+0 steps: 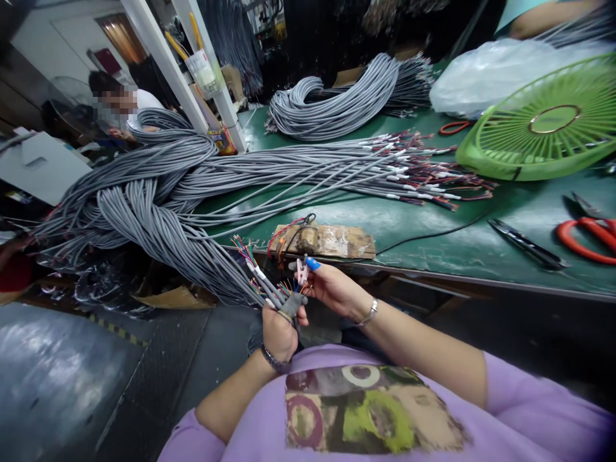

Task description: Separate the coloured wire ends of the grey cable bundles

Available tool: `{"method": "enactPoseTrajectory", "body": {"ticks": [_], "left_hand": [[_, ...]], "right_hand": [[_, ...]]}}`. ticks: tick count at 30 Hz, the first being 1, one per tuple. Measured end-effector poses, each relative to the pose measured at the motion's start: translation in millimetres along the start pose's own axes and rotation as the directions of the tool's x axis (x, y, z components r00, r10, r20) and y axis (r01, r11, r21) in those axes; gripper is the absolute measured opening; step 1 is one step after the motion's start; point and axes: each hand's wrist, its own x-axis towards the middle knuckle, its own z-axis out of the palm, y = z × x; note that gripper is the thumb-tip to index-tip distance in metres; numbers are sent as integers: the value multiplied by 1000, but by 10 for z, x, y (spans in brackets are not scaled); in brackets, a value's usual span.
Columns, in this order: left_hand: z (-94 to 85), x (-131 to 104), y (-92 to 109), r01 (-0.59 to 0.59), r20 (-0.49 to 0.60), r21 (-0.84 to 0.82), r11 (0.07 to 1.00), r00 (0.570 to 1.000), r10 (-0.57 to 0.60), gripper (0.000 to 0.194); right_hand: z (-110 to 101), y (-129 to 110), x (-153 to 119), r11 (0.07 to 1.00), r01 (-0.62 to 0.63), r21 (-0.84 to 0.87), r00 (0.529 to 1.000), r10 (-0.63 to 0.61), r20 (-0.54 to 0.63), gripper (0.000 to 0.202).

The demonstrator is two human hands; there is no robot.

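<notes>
My left hand (282, 330) is closed around a few grey cables (273, 294) in front of the bench edge. Their stripped ends fan out into thin coloured wires. A grey covering wraps one or more of its fingers. Just beside it, my right hand (334, 290) pinches a small pale pink piece that looks like a clip (302, 272), close to the wire ends. Blue tape or a cot covers one of its fingertips. Behind both hands, a wooden block (344, 241) with a red and a black lead lies at the bench edge.
Long grey cable bundles (289, 163) stretch across the green bench (409, 256) and droop off its left side. A coiled bundle (332, 106) lies behind. To the right are a green fan (543, 122), cutters (527, 244) and red-handled scissors (587, 234). Another person (120, 106) sits at the far left.
</notes>
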Motion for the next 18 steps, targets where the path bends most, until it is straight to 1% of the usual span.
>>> {"method": "enactPoseTrajectory", "body": {"ticks": [5,7,10,12,15,18], "left_hand": [[17,23,-6,0,10,-2,1000,1000,0,30],[17,38,-24,-5,8,4,1000,1000,5,30],[15,58,-50,0,8,10,1000,1000,0,29],[12,66,-61,8,8,19,1000,1000,-8,29],[4,68,-74,13,9,23,1000,1000,-13,30],[-15,55,-85,12,3,7,1000,1000,-12,30]], "right_hand": [[23,-8,41,996,-59,65,998,60,-10,32],[45,5,68,995,-42,92,998,45,-39,31],[81,30,104,992,17,129,994,-3,-108,30],[98,44,115,989,35,144,992,-16,-128,30],[103,61,109,988,33,149,993,-15,-120,31],[88,80,85,990,2,138,997,8,-72,37]]}}
